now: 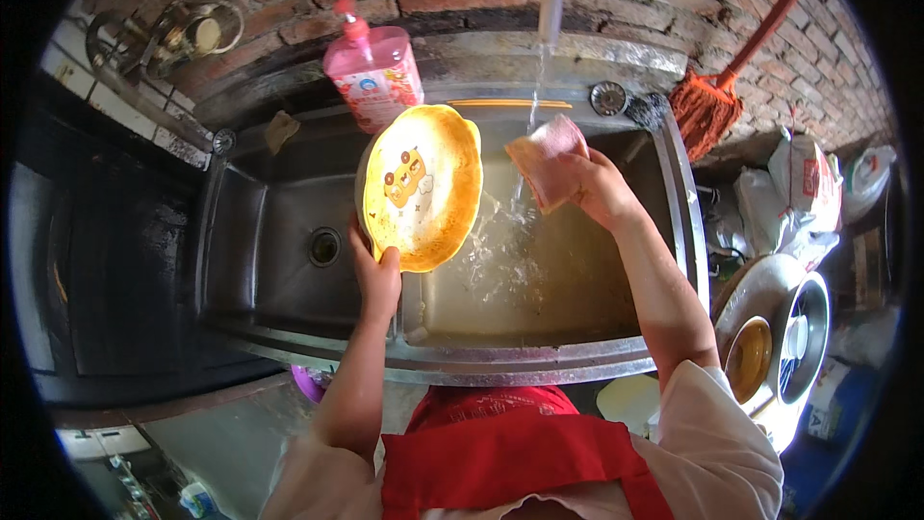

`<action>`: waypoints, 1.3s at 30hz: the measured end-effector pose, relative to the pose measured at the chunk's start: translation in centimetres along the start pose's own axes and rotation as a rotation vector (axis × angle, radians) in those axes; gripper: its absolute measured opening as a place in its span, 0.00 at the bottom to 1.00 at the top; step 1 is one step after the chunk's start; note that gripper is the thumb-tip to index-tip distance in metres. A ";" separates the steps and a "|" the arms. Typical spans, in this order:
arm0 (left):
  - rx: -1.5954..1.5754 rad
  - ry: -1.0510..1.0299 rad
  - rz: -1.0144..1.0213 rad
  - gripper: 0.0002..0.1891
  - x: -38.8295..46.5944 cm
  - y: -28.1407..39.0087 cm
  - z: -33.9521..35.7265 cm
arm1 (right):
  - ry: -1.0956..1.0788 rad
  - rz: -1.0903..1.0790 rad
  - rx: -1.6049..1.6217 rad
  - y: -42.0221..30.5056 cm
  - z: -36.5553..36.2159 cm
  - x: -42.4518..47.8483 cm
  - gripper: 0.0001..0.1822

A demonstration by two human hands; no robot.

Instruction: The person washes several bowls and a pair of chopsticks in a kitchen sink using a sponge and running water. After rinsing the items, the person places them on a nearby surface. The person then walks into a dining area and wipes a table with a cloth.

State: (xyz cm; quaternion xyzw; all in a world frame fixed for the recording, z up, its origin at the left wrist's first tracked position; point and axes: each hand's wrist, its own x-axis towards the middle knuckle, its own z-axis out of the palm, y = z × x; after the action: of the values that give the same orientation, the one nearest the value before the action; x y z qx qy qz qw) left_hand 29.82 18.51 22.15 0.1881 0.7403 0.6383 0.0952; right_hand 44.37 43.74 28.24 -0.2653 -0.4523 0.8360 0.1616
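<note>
My left hand (pixel 378 276) grips the lower rim of a yellow scalloped plate (pixel 440 195), tilted up above the divider of a steel double sink (pixel 527 357). The plate has a cartoon print and brownish marks. My right hand (pixel 608 191) pinches a folded pink cloth (pixel 552 162) beside a thin stream of running water (pixel 537 90). Below the cloth, cloudy water (pixel 520 289) stands in the right basin. Behind the plate is a pink pump bottle (pixel 375 79).
Yellow chopsticks (pixel 509 103), a sink strainer (pixel 608 98) and a dark scouring pad (pixel 648 111) lie along the back ledge. The left basin (pixel 289 238) has a drain. An orange mop (pixel 711 105), plastic bags (pixel 801 180) and stacked basins (pixel 765 289) stand at the right.
</note>
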 end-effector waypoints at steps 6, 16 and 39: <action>0.130 0.052 0.166 0.33 0.1 0.9 -2.0 | -0.062 -0.196 -0.138 -2.9 7.2 8.4 0.14; -0.337 -0.082 -0.372 0.33 1.0 -1.6 -0.1 | -0.528 -0.039 -0.057 -6.0 18.2 19.6 0.17; -0.517 -0.199 -0.544 0.33 2.4 -1.0 1.5 | -0.230 -0.072 -0.401 -5.3 23.5 27.0 0.19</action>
State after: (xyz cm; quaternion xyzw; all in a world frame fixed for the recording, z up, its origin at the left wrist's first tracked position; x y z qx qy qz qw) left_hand 28.03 20.78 21.17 0.0154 0.5651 0.7338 0.3767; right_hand 8.91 44.55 35.24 -0.1789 -0.6338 0.7479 0.0829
